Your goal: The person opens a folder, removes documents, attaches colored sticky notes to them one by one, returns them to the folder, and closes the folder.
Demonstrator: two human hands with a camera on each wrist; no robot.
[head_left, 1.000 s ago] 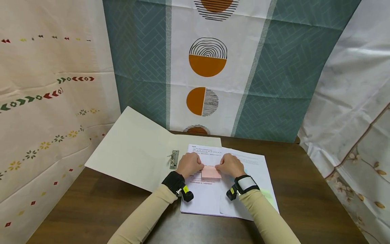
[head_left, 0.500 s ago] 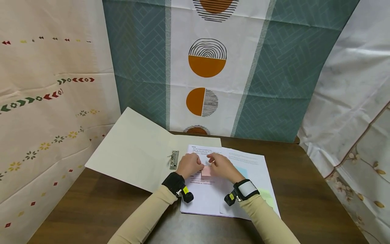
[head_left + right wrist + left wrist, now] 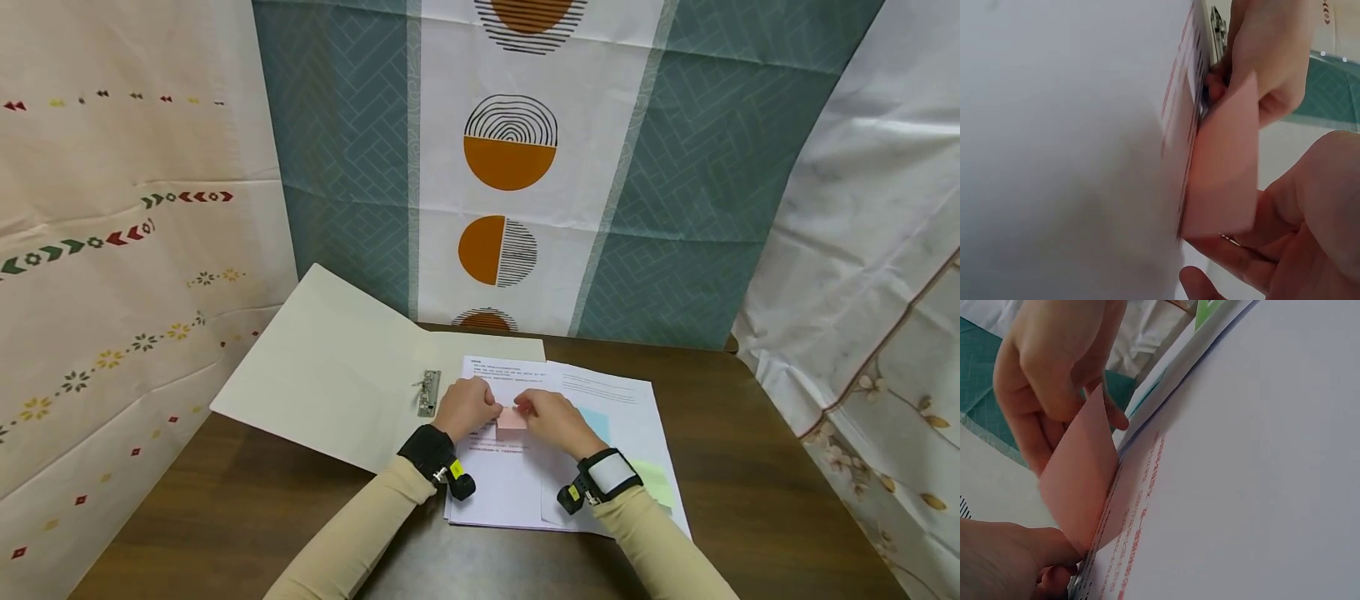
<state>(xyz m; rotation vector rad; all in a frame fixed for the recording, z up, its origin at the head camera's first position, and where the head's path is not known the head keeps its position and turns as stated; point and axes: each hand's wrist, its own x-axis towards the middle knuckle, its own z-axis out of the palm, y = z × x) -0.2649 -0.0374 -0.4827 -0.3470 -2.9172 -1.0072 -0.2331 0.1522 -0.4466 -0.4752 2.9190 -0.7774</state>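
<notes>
A pink sticky note [image 3: 512,423] stands partly raised off the top printed sheet [image 3: 495,492] of a paper stack. My left hand [image 3: 467,407] pinches its left corner between thumb and finger, as the left wrist view confirms at the note's lower end [image 3: 1079,478]. On the other side is my right hand [image 3: 561,423], its fingers [image 3: 1235,256] behind the note's right edge and touching or nearly touching it. The right thumb [image 3: 1197,284] is held apart from those fingers. Part of the note is hidden by the right hand in the head view.
An opened cream folder [image 3: 337,358] with a metal clip [image 3: 428,393] lies left of and beneath the stack. A blue sticky note [image 3: 596,422] and a green one [image 3: 652,479] are on the right-hand sheet. Brown tabletop [image 3: 735,467] surrounds the papers; patterned cloths hang behind.
My right hand let go of the note's right corner, moved left across it with fingers spread, then lowered slightly behind its edge. The left hand has stayed on its corner.
</notes>
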